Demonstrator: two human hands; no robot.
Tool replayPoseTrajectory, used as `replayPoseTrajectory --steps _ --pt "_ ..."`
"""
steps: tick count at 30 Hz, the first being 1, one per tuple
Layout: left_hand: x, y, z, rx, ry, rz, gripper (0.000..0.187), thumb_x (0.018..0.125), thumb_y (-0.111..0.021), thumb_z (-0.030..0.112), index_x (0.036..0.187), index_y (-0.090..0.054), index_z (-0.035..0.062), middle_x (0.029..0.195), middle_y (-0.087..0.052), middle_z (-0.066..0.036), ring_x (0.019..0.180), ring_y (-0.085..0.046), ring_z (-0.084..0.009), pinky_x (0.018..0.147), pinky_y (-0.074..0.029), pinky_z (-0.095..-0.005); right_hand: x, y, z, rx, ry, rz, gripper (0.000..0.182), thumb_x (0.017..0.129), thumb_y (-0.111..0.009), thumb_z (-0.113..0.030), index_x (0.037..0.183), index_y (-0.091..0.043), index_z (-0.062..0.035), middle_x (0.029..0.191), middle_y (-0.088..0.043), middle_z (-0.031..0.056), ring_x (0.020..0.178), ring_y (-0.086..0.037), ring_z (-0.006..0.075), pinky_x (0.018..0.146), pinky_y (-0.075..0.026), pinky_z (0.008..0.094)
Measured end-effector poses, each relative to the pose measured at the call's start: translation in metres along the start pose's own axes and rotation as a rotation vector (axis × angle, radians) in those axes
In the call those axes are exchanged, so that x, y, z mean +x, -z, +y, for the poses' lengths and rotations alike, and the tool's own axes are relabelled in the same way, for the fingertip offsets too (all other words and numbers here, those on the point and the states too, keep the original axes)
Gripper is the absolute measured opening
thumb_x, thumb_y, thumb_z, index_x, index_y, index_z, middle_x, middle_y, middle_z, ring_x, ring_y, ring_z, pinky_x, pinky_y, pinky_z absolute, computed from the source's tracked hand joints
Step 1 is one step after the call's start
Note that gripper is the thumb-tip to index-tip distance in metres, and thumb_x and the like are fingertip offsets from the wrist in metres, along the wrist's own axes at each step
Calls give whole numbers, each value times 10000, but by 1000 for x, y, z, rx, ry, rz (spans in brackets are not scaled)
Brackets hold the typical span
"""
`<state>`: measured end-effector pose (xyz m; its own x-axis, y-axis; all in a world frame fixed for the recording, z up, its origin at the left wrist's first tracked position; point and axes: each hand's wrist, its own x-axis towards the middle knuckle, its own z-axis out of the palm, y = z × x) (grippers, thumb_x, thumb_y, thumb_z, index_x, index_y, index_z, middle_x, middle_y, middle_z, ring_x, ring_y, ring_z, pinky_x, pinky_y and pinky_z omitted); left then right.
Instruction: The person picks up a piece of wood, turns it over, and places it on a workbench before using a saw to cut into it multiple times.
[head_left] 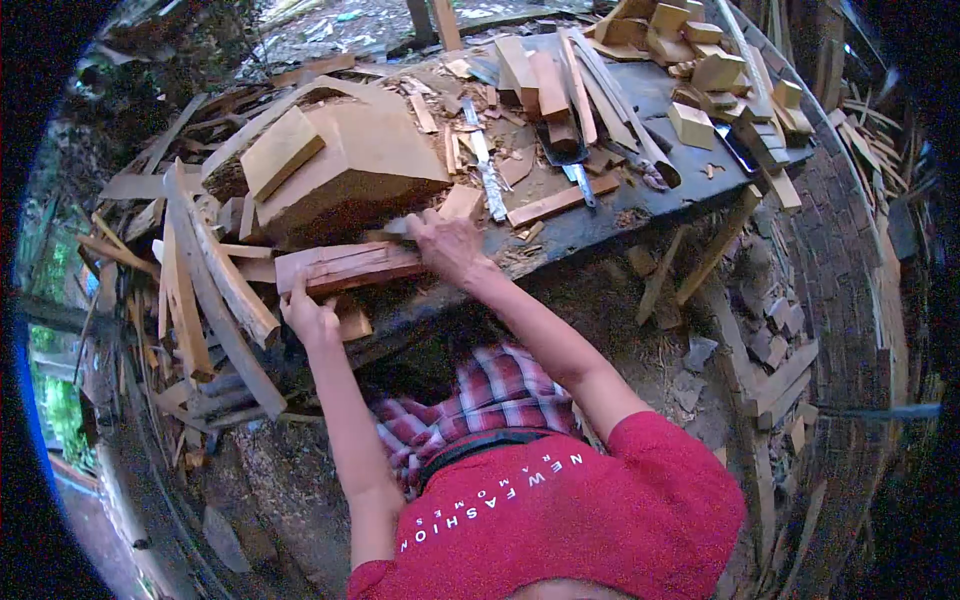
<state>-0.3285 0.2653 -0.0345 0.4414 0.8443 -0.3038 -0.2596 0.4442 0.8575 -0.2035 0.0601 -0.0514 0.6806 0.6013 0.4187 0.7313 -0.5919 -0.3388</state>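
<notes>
A reddish wooden block [350, 264] lies along the near edge of the workbench, a crack or line running lengthwise on its upper face. My left hand [312, 318] grips its left end, the fingers at the end and near side. At the right end is my right hand [447, 244], its fingers closed round a small flat piece [392, 229] that is too blurred to name. Just behind the block stands a large angular wooden block [360, 150], with a smaller yellowish block [282, 153] leaning on it.
Long curved wood strips [215, 270] stick out at the left edge. Behind my right hand lie a saw-like metal strip [484, 165], wood chips and a reddish stick [563, 200]. Cut blocks [692, 125] are heaped at the bench's [650, 205] far right.
</notes>
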Motion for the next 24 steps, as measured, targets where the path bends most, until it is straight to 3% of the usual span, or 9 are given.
replayPoseTrajectory --steps 2,4,5,6,8,11,19,24 --pt "-5 -2 5 108 -10 18 498 798 -729 162 1223 -477 92 1190 -534 -85 1130 -501 -237 862 -374 -597 4 -4 0 -55 14 -52 156 821 -533 -125 967 -549 -73 838 -612 144 715 -664 336 569 -539 440" --pt "-4 0 9 163 -19 -81 495 806 -732 194 1215 -478 77 1172 -546 -88 1085 -534 -229 873 -405 -522 6 -5 0 -50 13 -82 178 814 -551 -148 967 -550 -57 836 -613 159 707 -663 343 568 -541 446" --pt "-6 2 8 233 -96 -133 535 816 -738 250 1214 -465 20 1131 -563 -108 1006 -562 -227 868 -436 -411 7 -5 0 -43 21 -52 143 829 -525 -156 927 -574 -64 812 -614 160 701 -668 340 568 -541 457" --pt "0 4 4 234 -94 -136 535 816 -738 250 1214 -465 20 1131 -563 -108 1006 -562 -227 868 -436 -411 8 -6 0 -35 29 -23 142 844 -499 -163 887 -598 -71 788 -616 162 695 -674 337 568 -542 468" --pt "19 13 -4 539 -368 -83 589 811 -750 301 1198 -470 -44 1103 -581 -128 957 -567 -220 864 -443 -336 9 -3 0 -10 38 -30 140 840 -506 -166 875 -601 -70 784 -615 163 686 -671 338 560 -540 472" --pt "26 18 2 797 -368 -42 657 793 -768 333 1198 -473 -92 1130 -580 -148 986 -551 -208 897 -429 -325 8 -1 1 -1 62 -52 138 832 -516 -169 856 -608 -69 768 -608 167 672 -666 339 548 -537 477" --pt "22 23 -2 746 -405 -110 736 804 -750 365 1280 -426 -94 1199 -542 -161 1073 -517 -224 954 -392 -330 2 -1 0 -55 108 -18 129 821 -526 -159 864 -607 -68 715 -574 164 638 -654 323 509 -529 458" --pt "-9 14 0 685 -467 -79 709 816 -746 310 1312 -401 -60 1211 -517 -130 1105 -496 -225 984 -368 -339 -4 1 2 -32 129 27 130 830 -521 -149 919 -580 -75 805 -588 160 632 -652 311 532 -539 424"
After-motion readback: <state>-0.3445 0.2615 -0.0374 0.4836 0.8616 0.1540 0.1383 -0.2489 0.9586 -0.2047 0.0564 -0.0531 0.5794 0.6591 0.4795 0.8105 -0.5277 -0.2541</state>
